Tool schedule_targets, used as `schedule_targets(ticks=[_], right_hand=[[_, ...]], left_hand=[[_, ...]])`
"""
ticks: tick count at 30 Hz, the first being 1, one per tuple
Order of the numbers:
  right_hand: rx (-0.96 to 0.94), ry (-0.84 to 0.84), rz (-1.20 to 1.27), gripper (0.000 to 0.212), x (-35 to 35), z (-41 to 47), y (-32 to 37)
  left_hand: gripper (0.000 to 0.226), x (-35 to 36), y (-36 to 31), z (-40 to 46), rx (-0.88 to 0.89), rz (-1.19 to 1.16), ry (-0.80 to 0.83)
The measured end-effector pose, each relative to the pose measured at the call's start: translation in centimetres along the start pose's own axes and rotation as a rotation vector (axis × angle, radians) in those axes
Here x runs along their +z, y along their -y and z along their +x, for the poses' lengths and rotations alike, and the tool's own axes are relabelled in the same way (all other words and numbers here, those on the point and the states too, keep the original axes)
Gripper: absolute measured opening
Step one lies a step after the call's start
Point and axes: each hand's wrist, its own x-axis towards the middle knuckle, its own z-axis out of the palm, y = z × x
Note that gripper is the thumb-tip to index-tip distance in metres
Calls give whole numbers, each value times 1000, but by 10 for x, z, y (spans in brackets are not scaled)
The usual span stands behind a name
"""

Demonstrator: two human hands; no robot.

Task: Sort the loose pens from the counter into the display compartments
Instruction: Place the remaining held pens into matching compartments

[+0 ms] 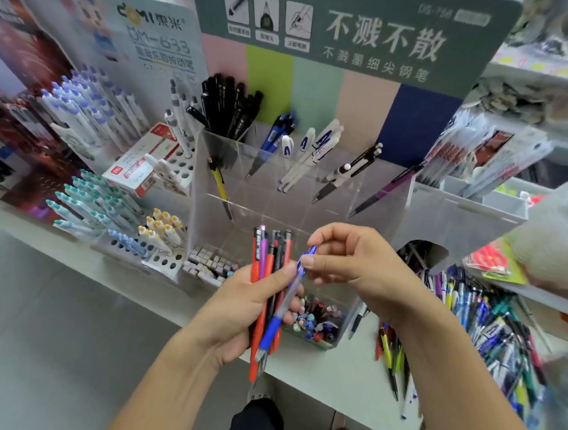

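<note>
My left hand (pixel 237 311) grips a bundle of pens (pixel 266 263), red, purple and black, standing upright in front of the clear display. A blue pen (pixel 278 317) lies slanted across that bundle. My right hand (pixel 349 268) pinches its top end with thumb and forefinger. The clear acrylic display (pixel 311 183) stands behind, its back compartments holding black pens (pixel 229 108), blue pens (pixel 277 134), white pens (pixel 313 150), a black-and-white pen (pixel 348 172) and a purple pen (pixel 387 188). A pile of loose pens (pixel 488 327) lies on the counter at right.
Racks of white pens with blue and teal caps (pixel 90 156) stand at left beside a red-and-white box (pixel 139 162). A small clear tub of erasers (pixel 319 320) sits below my hands. Packaged goods (pixel 486 154) hang at right. The counter edge (pixel 170 311) runs diagonally.
</note>
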Motion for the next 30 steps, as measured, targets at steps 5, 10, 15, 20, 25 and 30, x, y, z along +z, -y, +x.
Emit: schedule_targets(ticks=[5,10,15,20,25,30], right_hand=[[-454,-407,186,22,-2,-3,16],[-634,-579,-280,16,26,39,11],[-522,-571,-488,8,51,92,-6],[-427,-553,-510,22,54,111,-14],[-413,-601,-441,19,54,75,-17],[-18,-174,-269,31,51,24,-20]], left_hand=[[12,-29,-5,10,45,-262,-241],[15,-44,-13,4,-6,-225,-131],[28,-45,-14,1,7,-284,-59],[24,-48,-12,-1,72,-181,-103],[28,-47,-7,1,106,-155,-121],[17,-33,-2,4,86,-36,-62]])
